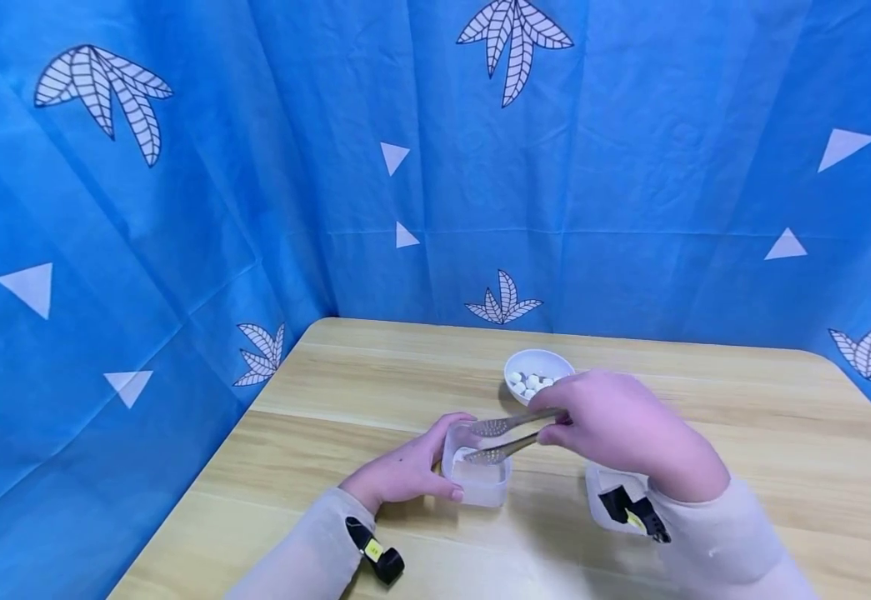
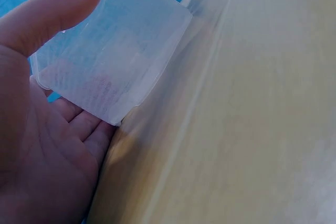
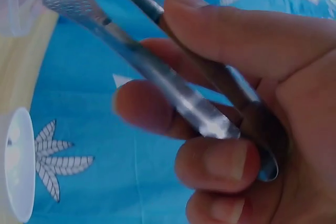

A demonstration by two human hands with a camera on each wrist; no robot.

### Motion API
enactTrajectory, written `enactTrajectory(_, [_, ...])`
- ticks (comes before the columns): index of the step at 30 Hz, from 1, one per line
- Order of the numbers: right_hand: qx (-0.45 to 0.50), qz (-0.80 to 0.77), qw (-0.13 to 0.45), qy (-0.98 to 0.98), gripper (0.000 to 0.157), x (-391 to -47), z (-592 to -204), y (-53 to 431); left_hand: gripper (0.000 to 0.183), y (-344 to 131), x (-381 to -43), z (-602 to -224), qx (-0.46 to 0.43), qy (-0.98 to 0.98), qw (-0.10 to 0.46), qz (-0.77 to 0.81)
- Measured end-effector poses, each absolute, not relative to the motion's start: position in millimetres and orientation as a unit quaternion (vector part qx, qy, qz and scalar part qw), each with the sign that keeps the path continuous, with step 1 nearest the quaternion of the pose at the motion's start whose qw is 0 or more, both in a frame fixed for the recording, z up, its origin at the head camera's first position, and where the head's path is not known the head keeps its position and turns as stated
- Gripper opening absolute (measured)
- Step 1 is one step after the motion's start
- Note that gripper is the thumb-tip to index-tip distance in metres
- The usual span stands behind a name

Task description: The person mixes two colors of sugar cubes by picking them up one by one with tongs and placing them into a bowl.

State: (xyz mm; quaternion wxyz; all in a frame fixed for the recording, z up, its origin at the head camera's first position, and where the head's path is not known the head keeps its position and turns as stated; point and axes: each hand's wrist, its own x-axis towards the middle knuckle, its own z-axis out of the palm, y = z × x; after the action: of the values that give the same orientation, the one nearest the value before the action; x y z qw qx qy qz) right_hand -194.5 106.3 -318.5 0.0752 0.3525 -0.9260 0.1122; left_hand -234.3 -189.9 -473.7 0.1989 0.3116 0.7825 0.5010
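My left hand [image 1: 412, 475] grips a small clear plastic container [image 1: 484, 493] from its left side, thumb at the near wall and fingers round the far corner. In the left wrist view, the container [image 2: 115, 51] stands on the table with the thumb over its upper edge. Metal tongs [image 1: 506, 451] with perforated tips are held in my right hand [image 1: 615, 425]. Their two tips stand apart over the container's opening, with nothing visible between them. The right wrist view shows the fingers and thumb curled round the arms of the tongs [image 3: 178, 95].
Behind the right hand, a white bowl [image 1: 519, 365] holds several small white balls [image 1: 532, 382]. A second clear container [image 1: 598, 500] stands under the right wrist, partly hidden by it. The wooden table [image 1: 375, 375] ends at a blue patterned curtain [image 1: 630, 167].
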Motion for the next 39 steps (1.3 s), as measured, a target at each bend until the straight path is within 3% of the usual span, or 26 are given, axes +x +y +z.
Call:
enactTrajectory(11, [0.330,-0.071,0.062,-0.939,0.014,-194,-326,50,0.103,-189,-234,-475,0.308,0.786,0.202,0.496])
enactTrajectory(19, [0.338,-0.017,0.045,-0.940,0.022,-192,-326,51,0.101,-188,-235,-476,0.320,0.784,0.200,0.493])
enactTrajectory(29, [0.340,-0.020,0.011,-0.940,0.021,-198,-339,52,0.102,-190,-234,-476,0.310,0.783,0.205,0.499])
enactTrajectory(39, [0.410,0.057,0.068,-0.908,0.024,-203,-349,62,0.102,-190,-234,-474,0.313,0.779,0.205,0.503])
